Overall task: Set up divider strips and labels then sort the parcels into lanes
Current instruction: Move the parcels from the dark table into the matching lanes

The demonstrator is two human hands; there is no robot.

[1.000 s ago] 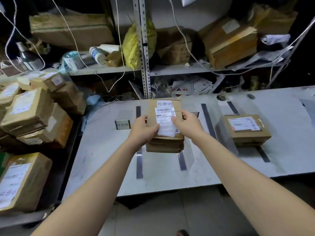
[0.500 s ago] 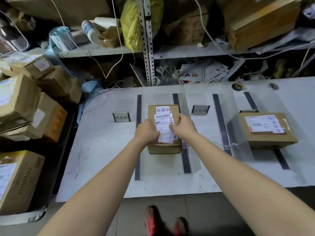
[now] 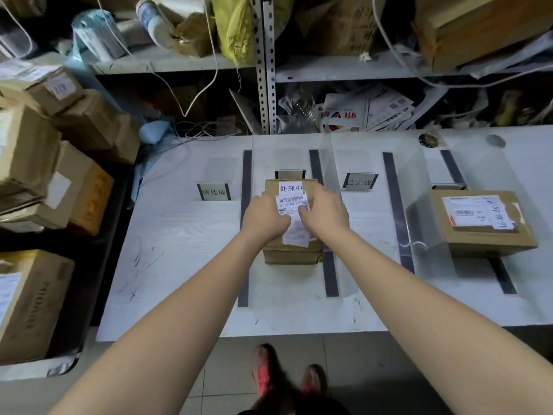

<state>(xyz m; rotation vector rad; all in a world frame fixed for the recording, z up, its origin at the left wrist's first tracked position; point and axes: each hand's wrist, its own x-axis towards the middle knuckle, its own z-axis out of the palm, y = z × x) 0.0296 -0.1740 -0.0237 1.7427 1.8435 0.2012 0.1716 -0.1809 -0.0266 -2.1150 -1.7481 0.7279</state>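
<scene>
Worktop (image 3: 179,250) carried dark divider strips (image 3: 247,169) marking lanes. Parcel (image 3: 291,254) sat in the second lane from left, between two strips. My left hand (image 3: 264,218) and right hand (image 3: 324,212) both gripped its top, fingers curled beside its shipping label (image 3: 296,235).

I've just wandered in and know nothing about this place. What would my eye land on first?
The left hand and right hand hold a brown parcel in the middle lane of a white table, between dark strips. A second parcel sits alone in the far right lane. A pile of boxes crowds the left edge.
</scene>
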